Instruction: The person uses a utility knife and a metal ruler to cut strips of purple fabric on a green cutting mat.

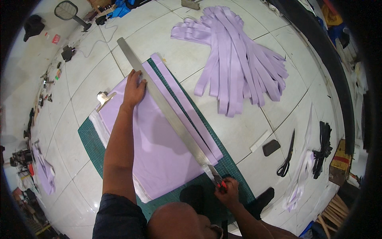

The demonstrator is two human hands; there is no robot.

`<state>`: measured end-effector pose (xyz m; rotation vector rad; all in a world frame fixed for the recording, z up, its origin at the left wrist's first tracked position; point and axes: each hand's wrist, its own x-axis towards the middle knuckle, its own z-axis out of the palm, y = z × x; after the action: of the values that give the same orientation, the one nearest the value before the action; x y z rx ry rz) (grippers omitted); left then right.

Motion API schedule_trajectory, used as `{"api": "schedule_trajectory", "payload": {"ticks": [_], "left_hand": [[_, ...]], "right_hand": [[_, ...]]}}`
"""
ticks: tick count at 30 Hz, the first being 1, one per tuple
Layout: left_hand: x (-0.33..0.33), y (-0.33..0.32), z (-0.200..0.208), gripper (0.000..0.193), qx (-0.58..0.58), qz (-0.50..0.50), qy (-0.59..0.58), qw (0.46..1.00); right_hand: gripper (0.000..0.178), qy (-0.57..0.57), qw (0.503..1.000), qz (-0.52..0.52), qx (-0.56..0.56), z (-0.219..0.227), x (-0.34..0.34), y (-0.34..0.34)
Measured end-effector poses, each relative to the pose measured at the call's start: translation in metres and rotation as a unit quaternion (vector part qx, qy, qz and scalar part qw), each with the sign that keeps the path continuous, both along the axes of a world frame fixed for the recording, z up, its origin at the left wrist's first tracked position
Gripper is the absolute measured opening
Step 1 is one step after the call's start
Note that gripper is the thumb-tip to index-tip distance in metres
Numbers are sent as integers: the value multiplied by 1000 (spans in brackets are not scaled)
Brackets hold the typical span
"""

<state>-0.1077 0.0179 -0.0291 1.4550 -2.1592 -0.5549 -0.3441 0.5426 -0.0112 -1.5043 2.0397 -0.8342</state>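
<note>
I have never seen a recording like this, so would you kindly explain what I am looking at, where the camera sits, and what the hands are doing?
There is no machine here: a person works with two bare hands. The single picture comes from a wide camera worn on the person's head, looking down, so straight edges look bent near the rim.

The person works on a white tiled floor. A green cutting mat lies on it, with folded lilac fabric on top. A long metal ruler runs across the fabric. The left hand presses flat by the ruler. The right hand grips a small cutter with a red part at the ruler's near end.

Farther off lie a pile of lilac strips, black scissors and a metal clip.
</note>
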Motion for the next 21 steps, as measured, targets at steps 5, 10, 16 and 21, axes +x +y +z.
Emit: {"api": "schedule_trajectory", "payload": {"ticks": [5,10,16,21], "left_hand": [[-13,1,5,53,21,-7,-46,999],[14,-10,3,60,7,-37,-113,993],[-7,-18,25,95,91,-90,-147,981],[7,-22,34,114,119,-142,-200,962]], "right_hand": [[36,26,1000,9,-3,4,-8,2],[34,-12,996,33,81,31,-5,-21],[30,-140,942,-254,169,44,-58,-35],[48,-80,938,-327,88,12,-110,-64]]}}
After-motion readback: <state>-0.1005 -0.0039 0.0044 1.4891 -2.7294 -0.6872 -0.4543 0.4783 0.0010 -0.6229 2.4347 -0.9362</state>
